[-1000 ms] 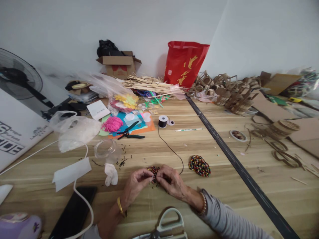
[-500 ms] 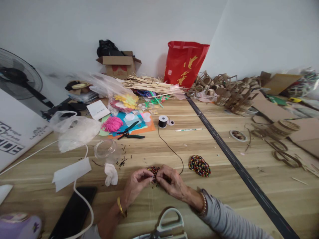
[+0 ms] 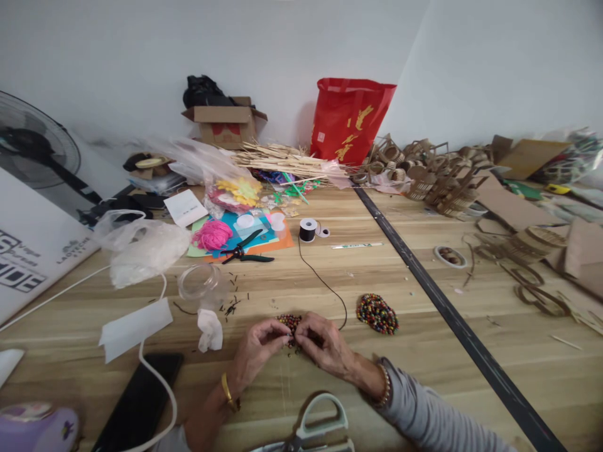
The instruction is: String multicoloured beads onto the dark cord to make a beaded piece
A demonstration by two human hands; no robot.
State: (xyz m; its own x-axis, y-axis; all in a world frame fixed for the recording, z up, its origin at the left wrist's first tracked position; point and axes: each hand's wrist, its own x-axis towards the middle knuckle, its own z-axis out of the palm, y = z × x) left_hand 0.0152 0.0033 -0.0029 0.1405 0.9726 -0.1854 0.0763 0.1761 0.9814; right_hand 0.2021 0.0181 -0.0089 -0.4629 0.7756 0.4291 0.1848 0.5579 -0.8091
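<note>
My left hand (image 3: 257, 348) is closed in a pinch on what looks like a small bead, mostly hidden by the fingertips. Close against it, my right hand (image 3: 325, 342) pinches the black cord (image 3: 330, 290), whose end is hidden in the fingers. The cord runs back to a white-rimmed spool (image 3: 308, 231) standing on the table. Beneath and just beyond the fingertips lies a pile of small coloured beads (image 3: 288, 321). A coiled string of multicoloured beads (image 3: 377, 313) rests to the right of my right hand.
Scissors (image 3: 323, 417) lie at the near edge, below my hands. Left are a crumpled tissue (image 3: 210, 330), a black phone (image 3: 141, 398), a white cable and a clear round container (image 3: 198, 282). Pliers (image 3: 242, 251) and pink yarn (image 3: 213, 235) lie farther back. A dark strip (image 3: 438, 301) crosses the table.
Both hands stay in nearly the same place, with only slight fingertip movement. At the far right, a cardboard flap has lifted.
</note>
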